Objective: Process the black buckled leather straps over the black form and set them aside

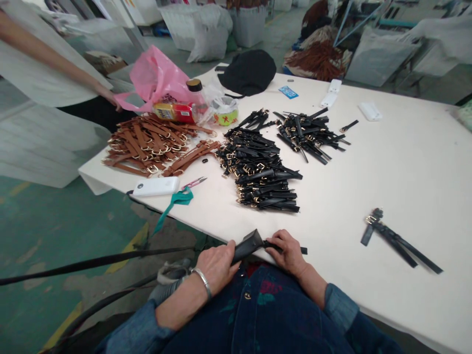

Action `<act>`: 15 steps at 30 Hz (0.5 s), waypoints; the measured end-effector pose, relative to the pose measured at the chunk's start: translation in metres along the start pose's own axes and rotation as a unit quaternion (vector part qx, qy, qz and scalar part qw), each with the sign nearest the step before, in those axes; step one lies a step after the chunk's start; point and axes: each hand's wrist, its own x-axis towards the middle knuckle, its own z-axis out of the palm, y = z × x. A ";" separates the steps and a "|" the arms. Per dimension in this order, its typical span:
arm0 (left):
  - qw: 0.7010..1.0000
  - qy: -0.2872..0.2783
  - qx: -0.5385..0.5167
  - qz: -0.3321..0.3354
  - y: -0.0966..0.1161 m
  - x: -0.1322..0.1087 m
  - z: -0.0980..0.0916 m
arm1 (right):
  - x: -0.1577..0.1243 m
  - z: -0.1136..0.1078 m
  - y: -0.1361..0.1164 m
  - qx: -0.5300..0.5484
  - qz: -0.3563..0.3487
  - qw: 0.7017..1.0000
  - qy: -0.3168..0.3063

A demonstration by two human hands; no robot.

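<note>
1. The left grip [216, 263] is wrapped around a black, tube-like tool with a broad, blunt end [246, 246]; fingers and thumb are closed on its nearer part.
2. The right grip [289, 253] has thumb and fingers pinched together on a narrow, flat black strap with a leathery look [304, 250]. One end of the strap pokes out to the right of this grip, the other to its left.
3. The key relation: the tool's long axis slants forward and rightward from the left grip, so its blunt end faces the strap's left end. The strap runs nearly sideways through the right grip, the nearer one to it. Whether tool and strap touch cannot be told.
4. Both grips work at the near edge of the white, smooth-covered tabletop [332, 196], right before the body; the left grip sits outside that edge.
5. Forward of both grips lies a dense heap of black straps with gold-coloured buckles [263, 169], limiting forward reach.
6. Rightward of the right grip, bare surface stretches to a small cluster of black straps with a gold-coloured buckle [394, 238], leaving the widest sideways room there.
</note>
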 end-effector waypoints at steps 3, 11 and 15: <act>1.000 0.000 0.000 0.001 0.008 0.006 -0.004 | 0.000 0.000 0.001 0.006 0.004 1.000 0.012; 0.999 -0.037 0.001 0.009 -0.002 -0.002 -0.007 | 0.001 0.001 0.002 0.015 -0.011 1.000 0.021; 0.999 -0.035 0.014 0.025 0.002 -0.002 -0.009 | 0.001 0.002 0.005 0.017 -0.005 1.000 0.023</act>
